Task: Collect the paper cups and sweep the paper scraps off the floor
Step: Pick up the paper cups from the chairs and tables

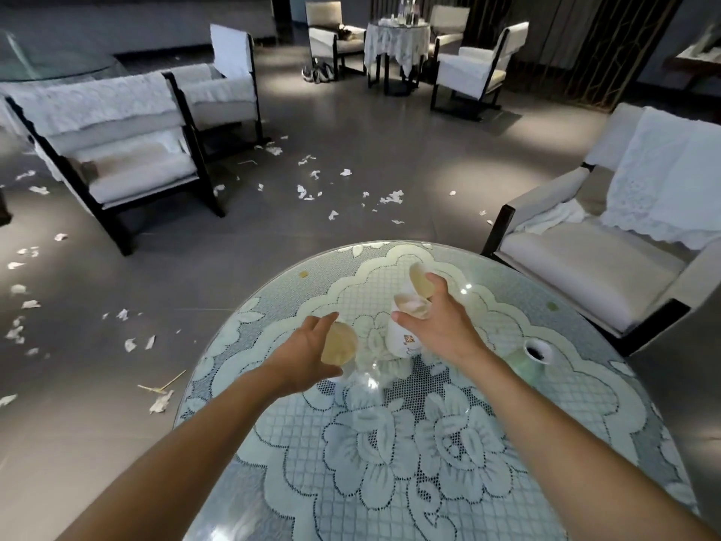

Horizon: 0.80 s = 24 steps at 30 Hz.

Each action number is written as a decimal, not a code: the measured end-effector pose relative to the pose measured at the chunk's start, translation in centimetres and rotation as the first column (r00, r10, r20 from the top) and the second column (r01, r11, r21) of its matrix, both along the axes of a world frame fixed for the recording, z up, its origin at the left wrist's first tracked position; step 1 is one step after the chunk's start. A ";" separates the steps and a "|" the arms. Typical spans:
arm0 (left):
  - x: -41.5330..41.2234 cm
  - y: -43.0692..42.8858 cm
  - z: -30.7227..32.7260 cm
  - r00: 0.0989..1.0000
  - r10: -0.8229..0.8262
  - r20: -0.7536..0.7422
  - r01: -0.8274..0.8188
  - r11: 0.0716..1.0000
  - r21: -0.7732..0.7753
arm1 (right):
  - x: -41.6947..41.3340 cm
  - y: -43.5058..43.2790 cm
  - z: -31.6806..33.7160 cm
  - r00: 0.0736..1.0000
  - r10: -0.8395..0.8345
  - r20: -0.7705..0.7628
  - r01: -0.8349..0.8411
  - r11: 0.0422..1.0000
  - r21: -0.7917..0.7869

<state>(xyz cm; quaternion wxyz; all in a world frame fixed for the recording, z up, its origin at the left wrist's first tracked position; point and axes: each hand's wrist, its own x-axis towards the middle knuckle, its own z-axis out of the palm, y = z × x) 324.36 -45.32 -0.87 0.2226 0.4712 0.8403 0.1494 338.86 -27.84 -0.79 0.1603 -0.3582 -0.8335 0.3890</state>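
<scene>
White paper scraps (160, 403) litter the floor left of the lace-covered table (390, 462). Over the table's middle the left hand (306, 353) curls round a paper cup (340, 343); the right hand (439, 318) grips a tilted cup (419, 285). A lone cup (536, 351) stands near the table's right edge.

**A:** What lies in front?

**B:** A round glass worktop (218, 329). A white lace cloth (390, 454) with large flower patterns shows through the glass.

**A:** What stands around it?

**B:** Past the right edge is a pale armchair (585, 267) on a dark frame, with a white lace cover (663, 177) draped over its back. Beyond the far left edge stand two matching armchairs (128, 162), one behind the other.

**A:** And further back?

**B:** A small table (396, 42) under a white cloth carries clear bottles (407, 11). Three pale chairs (474, 68) surround it, with a pair of shoes (318, 74) beside the left one. A dark lattice screen (608, 44) stands behind.
</scene>
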 end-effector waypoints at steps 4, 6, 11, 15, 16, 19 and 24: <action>1.7 -1.6 2.4 0.997 0.080 -0.024 -0.079 0.996 0.034 | 0.4 -1.9 2.4 0.994 0.113 -0.005 -0.113 0.994 -0.006; 2.7 -2.3 3.4 0.994 0.102 -0.035 -0.100 0.994 0.043 | 1.3 -2.8 3.5 0.988 0.152 0.021 -0.152 0.988 0.012; 5.8 -1.7 6.4 0.997 0.054 -0.049 -0.048 0.992 0.114 | 6.2 -4.6 7.0 0.990 0.123 0.068 -0.131 0.985 0.116; 9.3 0.3 9.1 0.987 -0.145 -0.076 0.156 0.971 0.180 | 12.9 -6.3 9.9 0.989 -0.110 0.099 0.090 0.977 0.194; 10.5 0.9 9.6 0.976 -0.197 -0.087 0.211 0.957 0.199 | 14.9 -6.8 10.5 0.978 -0.182 0.104 0.158 0.965 0.209; 15.1 2.1 10.2 0.924 -0.370 -0.096 0.382 0.893 0.239 | 21.6 -9.6 11.4 0.916 -0.396 0.069 0.374 0.903 0.213; 26.6 2.1 10.0 0.732 -0.678 -0.059 0.673 0.709 0.209 | 34.3 -17.0 11.1 0.699 -0.710 0.085 0.697 0.703 0.138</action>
